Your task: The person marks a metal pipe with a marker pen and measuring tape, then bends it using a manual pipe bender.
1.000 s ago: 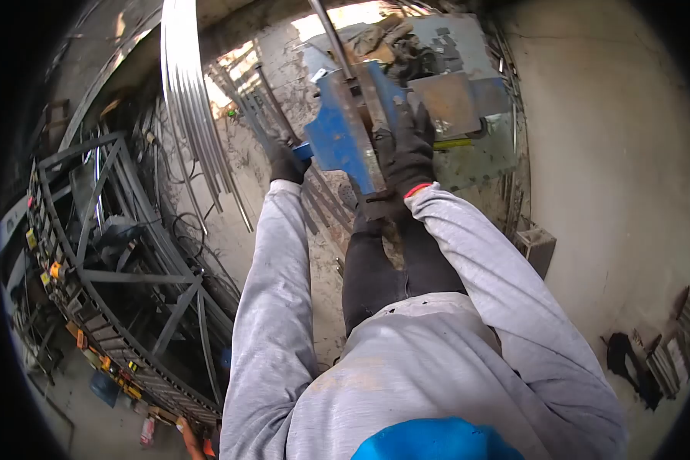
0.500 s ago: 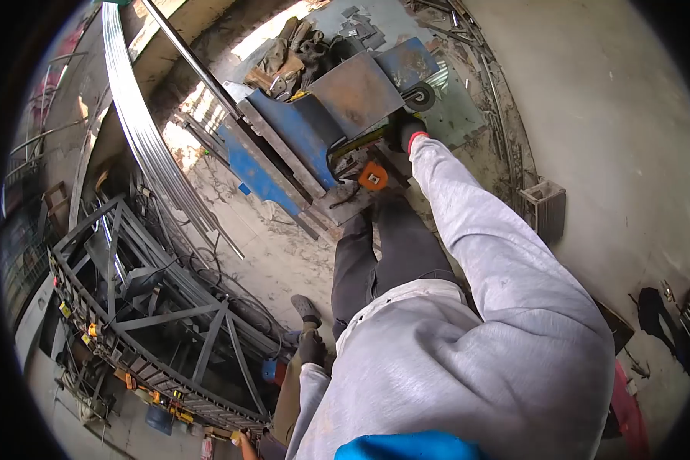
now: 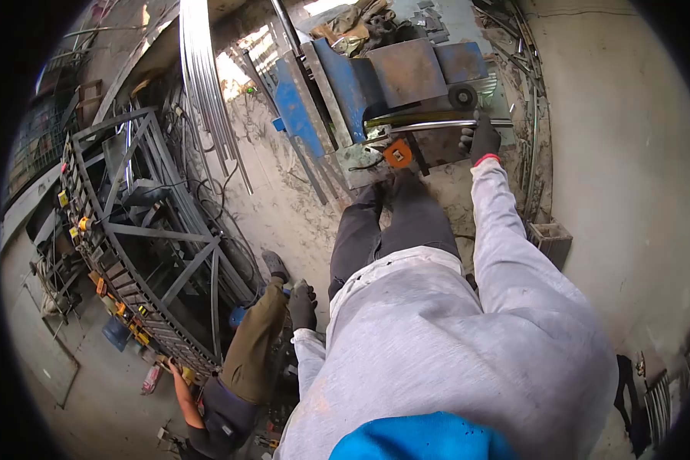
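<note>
My right hand (image 3: pixel 483 139), in a dark glove with a red cuff edge, is closed round a shiny metal tube (image 3: pixel 433 125). The tube lies crosswise by a blue machine (image 3: pixel 349 80) with a rust-stained panel (image 3: pixel 408 73). An olive-yellow strip runs just behind the tube. Below the tube's left part sits an orange piece (image 3: pixel 397 153) with a dark centre, next to a worn metal plate (image 3: pixel 358 161). My left hand (image 3: pixel 303 308), also dark-gloved, hangs by my left side with its fingers curled, and nothing shows in it.
At the left, another person (image 3: pixel 241 383) reaches toward a long metal frame (image 3: pixel 161 234) with tools along its edge. Long shiny tubes (image 3: pixel 207 84) lie at upper left. A small wheel (image 3: pixel 462 96) is on the machine's right. A box (image 3: pixel 550 244) stands by my right arm.
My view has shifted, so the machine sits further right and higher. The tube and my right hand's grip on it now show plainly. More of the other person is visible.
</note>
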Demonstrator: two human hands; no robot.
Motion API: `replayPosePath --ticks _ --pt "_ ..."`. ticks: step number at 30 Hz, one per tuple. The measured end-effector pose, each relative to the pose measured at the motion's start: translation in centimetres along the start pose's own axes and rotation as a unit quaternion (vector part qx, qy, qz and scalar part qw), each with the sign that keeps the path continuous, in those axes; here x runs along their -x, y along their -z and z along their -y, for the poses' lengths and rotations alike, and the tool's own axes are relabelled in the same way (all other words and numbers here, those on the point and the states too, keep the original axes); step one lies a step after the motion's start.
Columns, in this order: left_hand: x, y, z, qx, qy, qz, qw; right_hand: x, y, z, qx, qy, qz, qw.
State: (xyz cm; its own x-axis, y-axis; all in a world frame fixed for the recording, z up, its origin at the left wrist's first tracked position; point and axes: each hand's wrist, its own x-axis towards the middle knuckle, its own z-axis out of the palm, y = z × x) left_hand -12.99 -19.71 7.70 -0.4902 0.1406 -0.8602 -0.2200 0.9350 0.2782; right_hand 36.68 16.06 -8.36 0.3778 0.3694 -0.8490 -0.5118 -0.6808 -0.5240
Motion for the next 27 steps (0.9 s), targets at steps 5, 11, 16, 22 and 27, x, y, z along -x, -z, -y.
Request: replayPosePath --ticks 5,11,16,22,27 --pt "2.2 -3.2 -10.9 0.072 -0.238 -0.018 0.968 11.1 0.4 4.6 0.000 0.108 0.164 0.981" --pt "13.6 -9.5 -31.9 -0.019 -0.557 0.085 0.826 27.6 -16.0 4.8 0.373 0.444 0.400 0.710" --pt "11.8 -10.1 -41.0 -0.101 -0.583 0.010 0.806 31.5 -28.1 -0.6 0.474 0.622 0.416 0.464" --pt "-2.9 -3.1 -53.7 0.261 -0.505 0.139 0.811 20.3 -33.2 2.0 0.515 0.569 0.041 0.640" --pt "-14.0 -6.2 -68.7 0.300 -0.577 0.126 0.749 16.7 -35.9 -0.4 0.663 0.514 -0.084 0.538"
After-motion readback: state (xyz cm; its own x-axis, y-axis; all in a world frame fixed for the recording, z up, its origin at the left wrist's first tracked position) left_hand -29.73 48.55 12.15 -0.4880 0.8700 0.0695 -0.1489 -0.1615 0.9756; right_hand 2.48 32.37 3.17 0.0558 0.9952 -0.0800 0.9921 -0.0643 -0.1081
